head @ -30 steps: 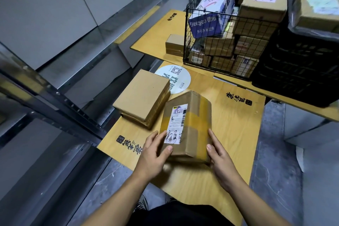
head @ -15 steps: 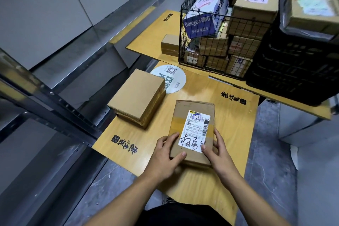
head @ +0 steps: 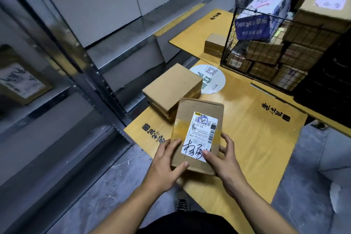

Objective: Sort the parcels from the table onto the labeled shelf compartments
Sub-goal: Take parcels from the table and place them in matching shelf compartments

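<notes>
Brown cardboard fills your grasp: the parcel [head: 197,135] sits between both hands over the near-left part of the table [head: 256,138], label side up. I cannot tell whether its underside touches the top. Your left hand [head: 167,163] clasps the near-left corner, thumb laid on the top face. Your right hand [head: 224,161] clasps the near-right corner, thumb on the label [head: 201,135], fingers curled round the side.

The white label carries barcodes, the printed codes "044" and "P021", a blue handwritten mark inside a drawn box, and a black marker scrawl across its lower end. A band of yellowish tape crosses the parcel under it.

Black brush-style characters are printed on the table at its left edge and right side. A round white sticker [head: 212,80] with a QR code and green characters lies further back.

Just beyond the parcel stands a plain box [head: 171,89] with no label showing. A black wire basket [head: 266,49] at the back holds taped cartons, with a blue-and-white carton [head: 262,17] reading "Deeyeo" on top. A small box [head: 214,44] sits beside the basket. At far left, a blurred parcel with a written label lies on the metal shelf [head: 91,74].
</notes>
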The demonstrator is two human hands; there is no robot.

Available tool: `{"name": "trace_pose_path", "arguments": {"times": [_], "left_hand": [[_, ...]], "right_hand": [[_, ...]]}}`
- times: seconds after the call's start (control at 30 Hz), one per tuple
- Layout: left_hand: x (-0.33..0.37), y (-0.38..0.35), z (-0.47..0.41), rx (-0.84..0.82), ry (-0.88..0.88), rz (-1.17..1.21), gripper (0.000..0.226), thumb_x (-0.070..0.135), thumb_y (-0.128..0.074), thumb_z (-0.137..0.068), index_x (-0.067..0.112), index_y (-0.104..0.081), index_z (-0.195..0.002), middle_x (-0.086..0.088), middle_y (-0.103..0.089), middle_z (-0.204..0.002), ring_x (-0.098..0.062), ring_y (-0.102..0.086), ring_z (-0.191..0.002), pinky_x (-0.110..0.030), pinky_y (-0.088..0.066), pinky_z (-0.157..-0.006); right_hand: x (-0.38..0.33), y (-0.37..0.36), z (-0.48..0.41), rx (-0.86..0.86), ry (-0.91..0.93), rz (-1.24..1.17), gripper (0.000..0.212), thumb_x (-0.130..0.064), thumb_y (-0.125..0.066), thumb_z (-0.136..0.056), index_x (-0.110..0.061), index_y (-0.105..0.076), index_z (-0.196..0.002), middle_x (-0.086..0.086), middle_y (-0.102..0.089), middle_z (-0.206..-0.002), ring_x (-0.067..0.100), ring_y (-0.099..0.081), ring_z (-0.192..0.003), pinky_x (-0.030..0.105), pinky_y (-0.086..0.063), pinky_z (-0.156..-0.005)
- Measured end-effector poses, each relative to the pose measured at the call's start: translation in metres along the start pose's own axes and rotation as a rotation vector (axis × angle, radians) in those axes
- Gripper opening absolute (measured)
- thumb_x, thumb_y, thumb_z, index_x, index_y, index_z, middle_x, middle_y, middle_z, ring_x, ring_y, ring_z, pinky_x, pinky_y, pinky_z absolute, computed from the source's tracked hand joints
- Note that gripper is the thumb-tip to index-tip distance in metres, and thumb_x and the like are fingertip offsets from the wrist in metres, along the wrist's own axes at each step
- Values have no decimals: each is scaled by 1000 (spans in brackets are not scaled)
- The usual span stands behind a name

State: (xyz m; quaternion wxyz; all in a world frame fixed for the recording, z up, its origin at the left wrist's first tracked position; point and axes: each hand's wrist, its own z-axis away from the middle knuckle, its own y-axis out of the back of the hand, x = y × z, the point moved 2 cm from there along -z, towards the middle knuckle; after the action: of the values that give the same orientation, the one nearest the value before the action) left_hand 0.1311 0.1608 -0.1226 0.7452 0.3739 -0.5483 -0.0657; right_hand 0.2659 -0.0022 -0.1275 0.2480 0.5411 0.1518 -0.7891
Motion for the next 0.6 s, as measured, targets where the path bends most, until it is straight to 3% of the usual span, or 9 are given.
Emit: {"name": "trace_pose_path", "arguments": {"times": [0.1,0.27,0.37,0.5,0.6], "left_hand": [[-16,17,28,82,67,-13,69,61,-59,-82,58,-23,-140,8,-29,-150,-11,-36,-135,-35,-37,-110],[-34,37,75,218,129,-6,68,62,-60,-81,66,-21,-137,12,-24,-152,-2,-26,-139,-17,-24,-107],[-40,48,108,319,163,33,67,60,-61,-80,69,-22,-134,14,-24,-152,3,-24,-138,-6,-19,-106],[-49,61,173,445,213,44,67,63,-58,-78,62,-24,-136,17,-26,-149,3,-31,-134,-12,-25,-108],[-53,67,232,544,232,35,66,60,-60,-79,63,-24,-135,23,-24,-144,19,-24,-127,-1,-17,-101]], "right_hand": [[0,-31,8,-69,36,84,81,-23,-84,-81,-54,-33,-136,-7,-61,-122,9,-70,-101,46,-58,-90],[-2,-74,28,-163,98,179,86,-27,-83,-81,-54,-25,-139,-9,-58,-126,20,-64,-113,52,-55,-94],[-5,-97,44,-239,157,193,85,-24,-82,-82,-51,-26,-140,-12,-57,-126,19,-65,-111,46,-56,-92],[-2,-130,86,-375,226,210,84,-17,-81,-82,-52,-27,-137,-13,-57,-124,2,-69,-97,18,-56,-75],[4,-155,127,-458,272,198,85,-11,-81,-82,-44,-29,-141,-5,-58,-129,10,-66,-109,32,-56,-91]]}}
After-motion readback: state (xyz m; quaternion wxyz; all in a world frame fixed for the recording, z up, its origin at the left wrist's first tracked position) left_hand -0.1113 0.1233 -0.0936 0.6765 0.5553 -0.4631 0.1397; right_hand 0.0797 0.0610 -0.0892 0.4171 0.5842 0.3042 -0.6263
